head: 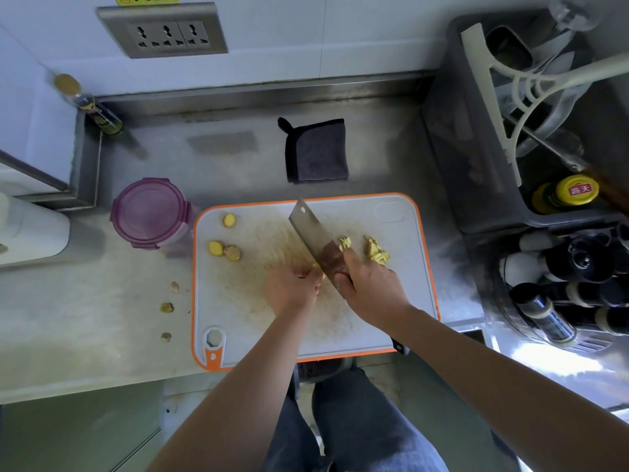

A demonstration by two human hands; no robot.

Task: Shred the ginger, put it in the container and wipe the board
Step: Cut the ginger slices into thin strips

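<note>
My right hand is wrapped round the handle of the cleaver, whose blade runs from near right to far left across the board. My left hand, fingers curled, pins the ginger piece just left of the blade. The next cut, I judge, steps leftward toward my knuckles. Cut shreds lie right of the blade; uncut slices wait at the board's left edge, near the lidded container.
</note>
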